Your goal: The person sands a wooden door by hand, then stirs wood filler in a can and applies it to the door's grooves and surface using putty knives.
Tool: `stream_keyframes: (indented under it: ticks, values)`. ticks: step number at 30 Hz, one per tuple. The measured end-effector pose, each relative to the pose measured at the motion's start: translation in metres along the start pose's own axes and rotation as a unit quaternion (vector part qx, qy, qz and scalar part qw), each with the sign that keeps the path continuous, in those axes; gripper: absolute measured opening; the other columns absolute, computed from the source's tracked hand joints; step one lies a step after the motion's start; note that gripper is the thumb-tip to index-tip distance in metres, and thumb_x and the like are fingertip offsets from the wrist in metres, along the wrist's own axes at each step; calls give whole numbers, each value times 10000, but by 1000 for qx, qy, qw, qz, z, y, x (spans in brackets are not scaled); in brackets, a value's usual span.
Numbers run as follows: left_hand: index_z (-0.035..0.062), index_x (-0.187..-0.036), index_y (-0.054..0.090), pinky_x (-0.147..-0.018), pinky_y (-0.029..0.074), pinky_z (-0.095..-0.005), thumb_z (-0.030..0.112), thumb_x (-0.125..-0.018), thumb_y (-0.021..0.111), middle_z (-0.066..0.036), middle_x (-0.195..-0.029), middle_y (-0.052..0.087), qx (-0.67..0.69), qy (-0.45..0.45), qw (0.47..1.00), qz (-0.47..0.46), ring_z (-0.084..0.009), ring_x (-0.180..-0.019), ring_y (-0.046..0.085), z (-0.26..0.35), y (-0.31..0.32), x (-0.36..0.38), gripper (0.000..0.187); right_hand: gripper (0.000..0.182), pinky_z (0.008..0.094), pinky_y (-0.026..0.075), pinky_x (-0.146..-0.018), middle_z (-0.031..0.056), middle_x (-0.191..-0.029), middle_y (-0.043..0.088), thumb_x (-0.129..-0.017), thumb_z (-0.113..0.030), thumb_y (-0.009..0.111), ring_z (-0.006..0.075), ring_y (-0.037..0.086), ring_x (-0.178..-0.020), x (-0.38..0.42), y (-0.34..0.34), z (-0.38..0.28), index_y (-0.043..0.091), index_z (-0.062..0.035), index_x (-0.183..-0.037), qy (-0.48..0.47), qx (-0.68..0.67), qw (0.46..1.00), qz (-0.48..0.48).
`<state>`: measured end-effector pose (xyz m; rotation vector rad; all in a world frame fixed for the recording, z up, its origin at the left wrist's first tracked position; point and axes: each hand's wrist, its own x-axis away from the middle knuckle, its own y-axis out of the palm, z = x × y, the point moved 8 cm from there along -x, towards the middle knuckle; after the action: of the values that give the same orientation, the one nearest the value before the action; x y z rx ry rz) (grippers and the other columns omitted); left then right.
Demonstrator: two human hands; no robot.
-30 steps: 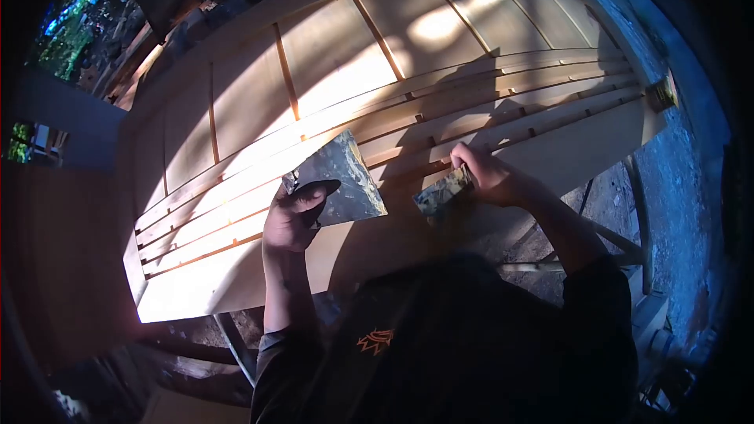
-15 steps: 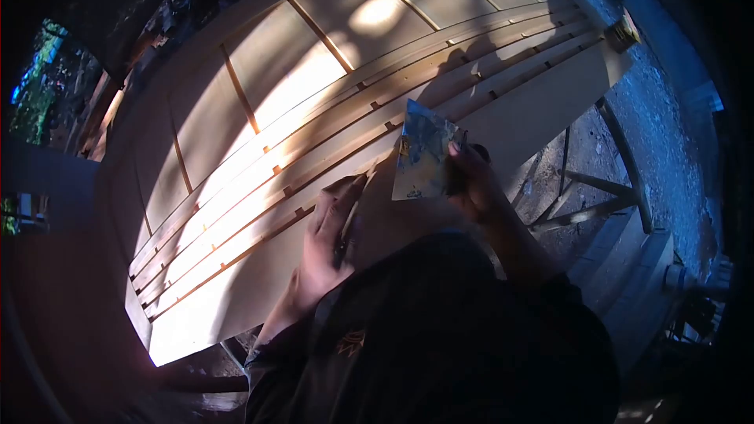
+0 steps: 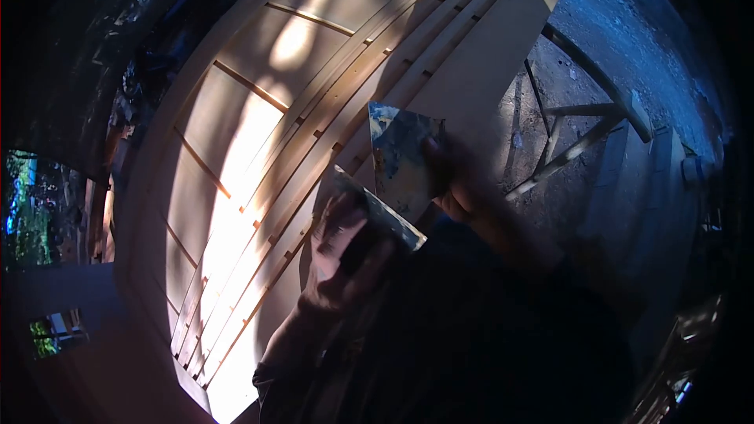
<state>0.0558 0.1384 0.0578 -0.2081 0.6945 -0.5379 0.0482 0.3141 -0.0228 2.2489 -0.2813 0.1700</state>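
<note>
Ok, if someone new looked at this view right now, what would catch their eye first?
Probably the glaring sunlight across the left part of the large grooved wooden panel, which slants from lower left to upper right. Next would come the smeared flat plate in the right hand, near the middle of the view, and just below it a second plate, seen at a steep angle in the left hand.
</note>
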Motion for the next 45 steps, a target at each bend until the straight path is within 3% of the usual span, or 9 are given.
stream_keyframes:
  ticks: [1, 12, 17, 22, 25, 32, 34, 39, 45]
  values:
    - [39, -1189, 518, -973, 400, -466, 4, -833, 600, -198, -1246, 408, -119, 218, 966, -71, -379, -1124, 477, 27, 17, -6, 367, 304, 352, 524, -811, 112, -1060, 578, -948, -182, 475, 200, 609, -951, 1, 4, -3, 441, 10, -1182, -12, -2, 1000, -19]
    - [-4, -1144, 490, -920, 398, -364, 106, -922, 459, -132, -1165, 492, 100, -236, 966, 34, -202, -1106, 485, -102, 62, -39, 250, 302, 284, 510, -708, 30, -943, 592, -919, -251, 555, 110, 578, -858, -39, -73, -31, 528, -16, -1108, -39, 3, 999, -18]
    - [2, -1253, 432, -982, 383, -428, 46, -861, 546, -183, -1268, 455, 17, -123, 989, 82, -272, -1163, 467, -121, 42, -95, 410, 311, 317, 485, -754, 42, -950, 588, -913, -275, 564, 124, 555, -863, -79, -111, -112, 532, -24, -1095, -28, -43, 999, -7]
    - [50, -1277, 449, -1009, 373, -440, 98, -841, 616, -78, -1246, 517, 480, -439, 739, 175, -258, -1171, 472, -144, 139, -171, 469, 271, 318, 492, -736, 59, -927, 599, -924, -237, 544, 134, 564, -816, -106, -199, -187, 533, -11, -1074, -17, 68, 996, 48]
    - [27, -1230, 499, -923, 410, -327, 188, -878, 604, -53, -1140, 570, 334, -358, 870, 65, -180, -1038, 533, -158, 209, -247, 401, 296, 353, 525, -824, 127, -1009, 614, -940, -179, 486, 210, 625, -938, -114, -204, -240, 461, 15, -1163, 20, -97, 995, -9]
    - [43, -1120, 541, -831, 472, -284, 6, -714, 700, -46, -1007, 604, 376, -384, 810, -234, -149, -939, 564, -197, 317, -282, 438, 320, 343, 507, -856, 125, -1067, 601, -935, -174, 496, 201, 622, -946, -127, -230, -292, 448, 20, -1185, 102, -44, 994, -3]
    - [43, -1128, 541, -816, 483, -275, -19, -714, 707, -55, -1006, 614, 48, -387, 905, -171, -149, -953, 570, -189, 287, -304, 450, 327, 340, 506, -856, 121, -1066, 601, -932, -179, 503, 197, 622, -942, -126, -245, -302, 451, 22, -1184, 93, -72, 993, -21]
    - [7, -1155, 518, -840, 492, -295, -21, -741, 683, -68, -1065, 604, 385, -325, 856, -118, -169, -993, 572, -165, 289, -338, 447, 340, 333, 505, -856, 111, -1063, 604, -925, -190, 516, 189, 621, -943, -117, -248, -310, 455, 22, -1184, 84, -37, 996, -13]
    - [4, -1163, 526, -858, 461, -288, 47, -736, 711, -71, -1046, 607, 149, -377, 881, -243, -151, -981, 558, -203, 305, -318, 467, 314, 328, 521, -799, 98, -1004, 620, -927, -195, 514, 176, 631, -901, -98, -226, -333, 465, 14, -1157, 30, 9, 1000, -1]
